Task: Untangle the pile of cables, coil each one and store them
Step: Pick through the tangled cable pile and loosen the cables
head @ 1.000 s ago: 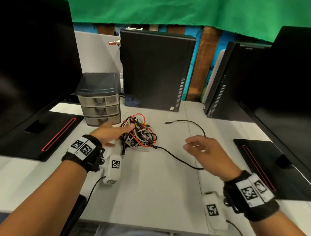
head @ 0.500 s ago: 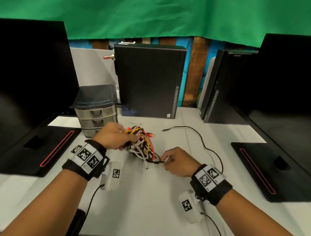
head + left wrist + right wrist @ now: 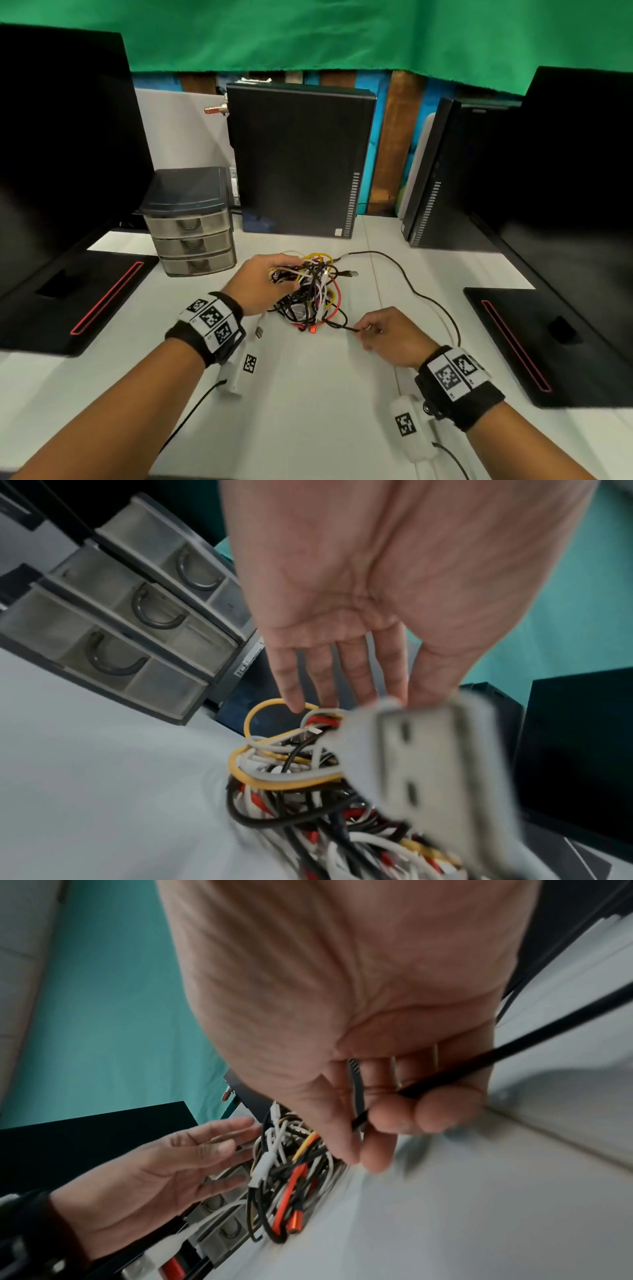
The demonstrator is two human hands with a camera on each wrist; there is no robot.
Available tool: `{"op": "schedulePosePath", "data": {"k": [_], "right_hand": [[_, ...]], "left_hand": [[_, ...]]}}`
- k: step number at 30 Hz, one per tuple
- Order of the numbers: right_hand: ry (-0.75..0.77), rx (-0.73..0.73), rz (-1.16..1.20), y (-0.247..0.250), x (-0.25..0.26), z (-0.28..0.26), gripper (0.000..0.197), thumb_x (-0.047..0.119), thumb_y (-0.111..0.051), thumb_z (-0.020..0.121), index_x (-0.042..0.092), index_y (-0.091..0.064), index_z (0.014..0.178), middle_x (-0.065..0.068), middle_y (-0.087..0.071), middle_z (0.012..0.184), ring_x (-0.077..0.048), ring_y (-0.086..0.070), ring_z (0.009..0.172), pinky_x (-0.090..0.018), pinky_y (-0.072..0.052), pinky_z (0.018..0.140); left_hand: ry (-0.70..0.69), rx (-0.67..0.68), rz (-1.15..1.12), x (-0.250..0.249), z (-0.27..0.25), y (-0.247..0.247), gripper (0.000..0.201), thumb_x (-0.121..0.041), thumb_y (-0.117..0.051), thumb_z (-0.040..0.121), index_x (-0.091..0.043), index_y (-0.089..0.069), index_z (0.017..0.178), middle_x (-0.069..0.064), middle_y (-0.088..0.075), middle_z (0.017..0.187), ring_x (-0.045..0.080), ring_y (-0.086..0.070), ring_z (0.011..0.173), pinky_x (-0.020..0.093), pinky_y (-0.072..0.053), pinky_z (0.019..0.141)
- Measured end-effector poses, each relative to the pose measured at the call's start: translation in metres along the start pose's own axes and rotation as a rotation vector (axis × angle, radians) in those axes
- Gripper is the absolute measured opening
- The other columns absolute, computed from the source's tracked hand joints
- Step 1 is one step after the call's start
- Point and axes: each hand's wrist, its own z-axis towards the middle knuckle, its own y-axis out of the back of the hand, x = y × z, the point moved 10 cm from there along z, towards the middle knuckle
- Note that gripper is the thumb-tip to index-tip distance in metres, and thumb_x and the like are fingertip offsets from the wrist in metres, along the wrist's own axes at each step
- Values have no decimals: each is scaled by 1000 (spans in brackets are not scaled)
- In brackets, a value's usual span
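Cables in a tangled multicoloured pile of black, white, yellow and red leads sit mid-table, in front of the grey three-drawer plastic organiser. The left hand steadies the pile's left side, fingers nearly straight against the strands and curled round nothing. The right hand pinches the thin black cable between thumb and fingertips where it leaves the pile; its slack loops away across the white table.

Recommended procedure: keep the pile pinned, draw the black cable out slowly and low along the surface. Stop where it binds; free the crossing loop by hand. Forcing it is likely to tighten knots.
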Motion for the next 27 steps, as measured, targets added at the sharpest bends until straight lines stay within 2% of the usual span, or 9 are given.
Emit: {"op": "schedulePosePath", "data": {"k": [3, 5, 9, 12, 14, 18, 22, 25, 27], "right_hand": [[-24, -5, 47, 4, -14, -4, 11, 15, -64, 96, 16, -73, 90, -2, -69, 73, 5, -55, 47, -16, -44, 53], [-26, -18, 116, 8, -21, -6, 12, 10, -63, 96, 12, -73, 88, -6, -69, 73, 3, -58, 49, -19, -47, 56], [-4, -84, 153, 25, -31, -9, 16, 7, -63, 95, 13, -74, 87, -7, -70, 72, -6, -63, 61, -28, -54, 68], [6, -95, 137, 33, -40, -9, 19, 5, -61, 96, 16, -75, 89, -7, -73, 76, -14, -68, 73, -30, -56, 80], [7, -111, 120, 36, -43, -7, 21, 4, -60, 96, 17, -75, 89, -8, -75, 80, -20, -71, 82, -30, -57, 86], [41, -137, 81, 38, -36, 1, 23, 3, -62, 94, 20, -74, 84, -1, -71, 74, -11, -66, 73, -23, -51, 76], [59, -99, 46, 32, -23, 9, 24, 1, -62, 93, 18, -74, 82, -7, -68, 78, -14, -61, 75, -22, -49, 75], [49, -78, 20, 26, -18, 13, 20, 2, -64, 92, 17, -76, 84, -14, -73, 84, -18, -63, 80, -30, -53, 85], [46, -69, 23, 22, -15, 13, 17, 4, -66, 92, 16, -78, 86, -14, -75, 89, -23, -68, 86, -33, -54, 90]], "left_hand": [[-28, 15, 165, 0, 6, -9, 49, -26, -78, 85, -28, -62, 131, -4, -62, 133, 15, -57, 119, 32, -44, 106], [23, -1, 231, 5, 10, -8, 47, -37, -77, 84, -33, -62, 128, -4, -67, 122, 18, -62, 109, 38, -50, 99], [76, 24, 339, 9, 12, -8, 34, -60, -71, 81, -34, -74, 104, -9, -73, 92, 15, -66, 85, 35, -56, 81], [34, 38, 466, 5, 7, -13, 41, -68, -61, 84, -29, -73, 81, -6, -68, 73, 17, -62, 73, 31, -49, 63], [-20, 15, 548, 2, 2, -16, 42, -69, -57, 86, -29, -71, 83, -7, -67, 83, 19, -58, 85, 33, -44, 70], [-32, 121, 444, 5, -7, -25, 42, -65, -61, 85, -26, -64, 99, -4, -56, 129, 22, -39, 133, 41, -36, 108], [100, 371, 137, 39, -18, -50, 70, -61, -73, 78, -30, -44, 133, -6, -56, 124, 15, -56, 114, 41, -51, 98], [124, 370, 109, 49, -18, -51, 69, -52, -76, 80, -33, -42, 136, -6, -59, 123, 13, -59, 104, 38, -54, 92], [109, 306, 155, 50, -14, -48, 70, -58, -74, 76, -32, -45, 134, -6, -59, 124, 16, -57, 110, 41, -50, 98]]}}
